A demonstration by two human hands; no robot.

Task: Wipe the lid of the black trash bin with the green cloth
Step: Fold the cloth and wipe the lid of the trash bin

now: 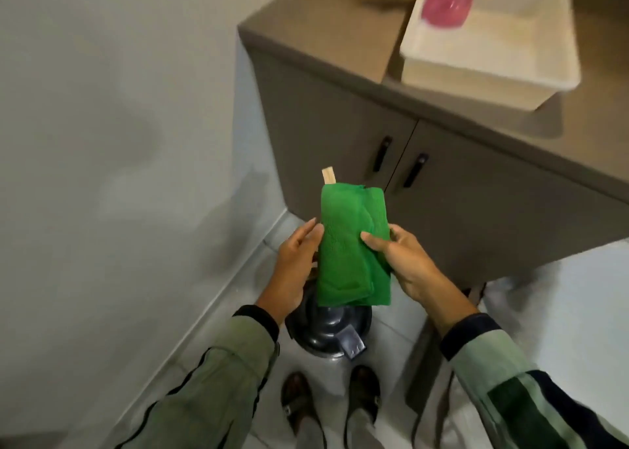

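The black round plastic trash bin [328, 329] stands on the tiled floor just in front of the person's shoes [332, 397], in the corner between the wall and the grey-brown cabinet [442, 193]; its lid [323, 326] is closed and partly hidden. Above it, apart from the lid, the folded green cloth [350, 244] is held by both hands: the left hand [294, 265] supports one edge with loosely curled fingers, the right hand [405, 261] pinches the other edge. I think it is best to keep the cloth folded flat, lower it and wipe from the centre outwards. Farther away, a white plastic tub [490, 54] sits on the cabinet.
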